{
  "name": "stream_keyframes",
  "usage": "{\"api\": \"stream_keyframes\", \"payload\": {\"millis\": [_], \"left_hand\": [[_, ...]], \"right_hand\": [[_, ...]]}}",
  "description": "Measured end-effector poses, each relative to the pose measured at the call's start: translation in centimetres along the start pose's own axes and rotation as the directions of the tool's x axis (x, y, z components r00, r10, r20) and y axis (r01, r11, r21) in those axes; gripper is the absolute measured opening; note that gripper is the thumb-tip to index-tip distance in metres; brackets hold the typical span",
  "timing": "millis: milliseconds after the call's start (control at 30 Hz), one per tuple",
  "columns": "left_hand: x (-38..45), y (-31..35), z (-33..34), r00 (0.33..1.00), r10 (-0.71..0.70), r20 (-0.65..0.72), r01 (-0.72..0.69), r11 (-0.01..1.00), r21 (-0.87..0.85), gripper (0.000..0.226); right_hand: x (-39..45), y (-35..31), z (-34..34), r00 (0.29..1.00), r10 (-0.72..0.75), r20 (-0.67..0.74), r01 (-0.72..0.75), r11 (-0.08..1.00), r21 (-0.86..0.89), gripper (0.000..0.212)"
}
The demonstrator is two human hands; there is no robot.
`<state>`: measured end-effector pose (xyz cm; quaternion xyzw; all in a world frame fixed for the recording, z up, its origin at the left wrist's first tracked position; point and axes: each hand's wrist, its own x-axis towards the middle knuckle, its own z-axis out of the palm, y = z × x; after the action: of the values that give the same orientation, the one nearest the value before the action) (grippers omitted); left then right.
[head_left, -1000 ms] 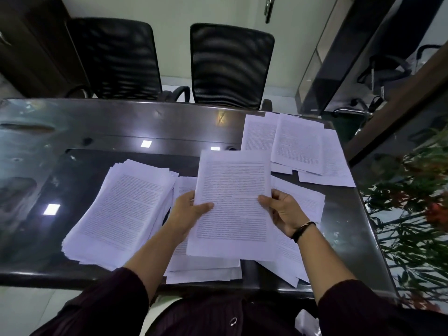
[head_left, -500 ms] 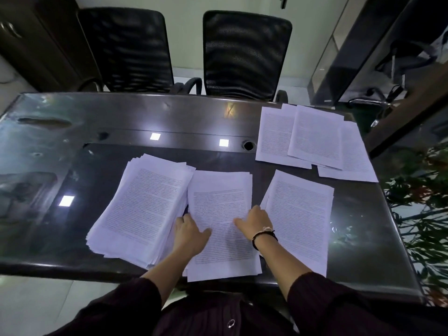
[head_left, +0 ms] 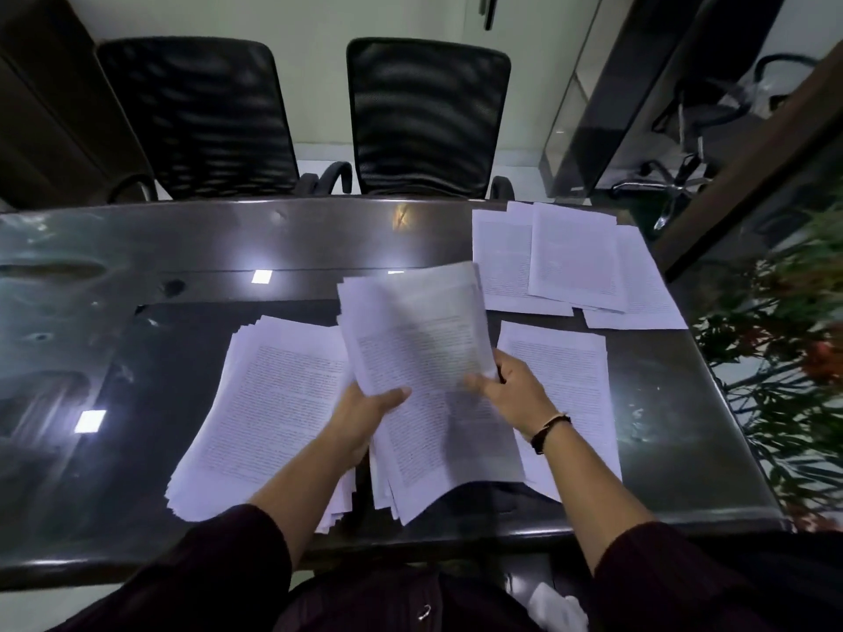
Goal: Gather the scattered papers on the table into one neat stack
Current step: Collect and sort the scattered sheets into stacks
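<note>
**Lifting one bundle of papers, four groups in sight**

Counting the paper gives four groups. One is the held bundle [head_left: 424, 358] at the centre of the frame, raised off the tabletop [head_left: 137, 248] and tilted, its far end blurred and its near edge fanned out into loose, uneven sheets. The left hand [head_left: 360, 417] grips its left edge with the thumb on top; the right hand [head_left: 511, 385] grips its right edge, thumb across the printed face, fingers [head_left: 474, 383] curled behind where they show. A dark wristband [head_left: 549, 431] circles the right wrist.

Left of centre lies the thick stack [head_left: 269, 403], angled, its edges stepped and untidy. Right of centre lies a flat sheet group [head_left: 561, 380], partly under the right forearm. In the upper right of the frame sits the far spread [head_left: 570, 257], several overlapping pages near the far edge of the tabletop. All pages are white with dense black text on the upper face.

Dark and glossy, the tabletop mirrors three small square ceiling lights. Beyond its far edge stand two black mesh chairs [head_left: 424, 116], side by side, before a pale wall. A third chair stands behind glass in the upper right corner. Green plants with reddish flowers [head_left: 793, 358] fill the right edge of the frame. Dark sleeves cover both upper arms at the bottom.
</note>
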<state>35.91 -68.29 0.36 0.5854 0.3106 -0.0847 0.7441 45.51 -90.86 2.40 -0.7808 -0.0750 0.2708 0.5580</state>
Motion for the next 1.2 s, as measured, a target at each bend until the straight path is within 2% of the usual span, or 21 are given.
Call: {"api": "stream_keyframes", "payload": {"millis": [100,233,267,333,400,467,533,600,667,700,767,833,900,967,1067,1200], "left_hand": [[-0.4,3.7,-0.7,0.997,0.069,0.029,-0.068,0.997,-0.035,0.03],[-1.2,8.5,-1.4,0.989,0.145,-0.035,-0.149,0.952,-0.268,0.03],[-1.5,9.5,-1.6,0.984,0.173,-0.045,-0.178,0.93,-0.32,0.03],[-1.7,11.0,-1.8,0.972,0.227,-0.065,-0.234,0.886,-0.4,0.033],[-2.0,11.9,-1.9,0.965,0.247,-0.088,-0.26,0.861,-0.436,0.035],[-2.3,12.2,-2.0,0.963,0.267,-0.048,-0.265,0.888,-0.376,0.036],[-2.7,12.7,-2.5,0.956,0.292,0.018,-0.274,0.917,-0.291,0.044],[-3.4,14.1,-4.1,0.944,0.331,0.0,-0.313,0.893,-0.322,0.059],[-4.1,16.3,-6.7,0.922,0.375,-0.099,-0.385,0.852,-0.355,0.072],[-4.3,17.5,-8.3,0.904,0.399,-0.153,-0.427,0.851,-0.305,0.068],[-4.7,19.4,-10.8,0.89,0.412,-0.196,-0.431,0.9,-0.065,0.062],[-4.6,20.0,-12.1,0.924,0.374,-0.087,-0.359,0.922,0.145,0.062],[-4.3,19.3,-11.9,0.943,0.327,0.066,-0.333,0.912,0.239,0.06],[-4.1,18.4,-11.2,0.947,0.309,0.093,-0.322,0.915,0.241,0.055],[-4.0,17.5,-11.4,0.937,0.35,-0.003,-0.347,0.93,0.122,0.045],[-4.0,17.8,-12.7,0.898,0.429,-0.103,-0.412,0.899,0.15,0.072]], "right_hand": [[-0.6,-2.8,-1.3,0.998,-0.063,0.017,0.057,0.97,0.236,0.035],[-1.3,-4.2,-2.6,0.997,-0.061,0.047,0.034,0.898,0.438,0.071],[-1.4,-4.0,-2.4,0.996,-0.058,0.062,0.018,0.856,0.517,0.076],[-1.6,-3.8,-0.8,0.992,-0.064,0.112,-0.035,0.697,0.716,0.078],[-2.1,-4.3,1.8,0.985,-0.104,0.138,-0.051,0.588,0.807,0.072],[-1.4,-5.0,4.3,0.991,-0.087,0.107,-0.042,0.546,0.836,0.064],[-0.4,-5.8,5.5,0.998,-0.057,-0.006,0.035,0.539,0.842,0.054],[0.2,-6.9,5.5,0.996,-0.061,-0.071,0.093,0.614,0.784,0.05],[-0.1,-8.2,4.3,0.992,-0.077,-0.097,0.123,0.706,0.698,0.038],[-0.4,-8.5,3.7,0.992,-0.086,-0.089,0.124,0.734,0.667,0.035],[-0.5,-8.1,2.6,0.994,-0.077,-0.072,0.105,0.752,0.651,0.036],[-0.6,-7.7,2.6,0.997,-0.08,-0.012,0.068,0.744,0.665,0.04],[-0.3,-7.4,3.1,0.994,-0.086,0.074,0.011,0.721,0.693,0.044],[0.2,-7.2,3.7,0.991,-0.08,0.106,-0.019,0.704,0.71,0.049],[0.8,-6.9,3.7,0.997,-0.046,0.061,-0.012,0.688,0.725,0.059],[0.7,-6.4,3.2,0.998,-0.017,0.054,-0.025,0.719,0.695,0.059]]}}
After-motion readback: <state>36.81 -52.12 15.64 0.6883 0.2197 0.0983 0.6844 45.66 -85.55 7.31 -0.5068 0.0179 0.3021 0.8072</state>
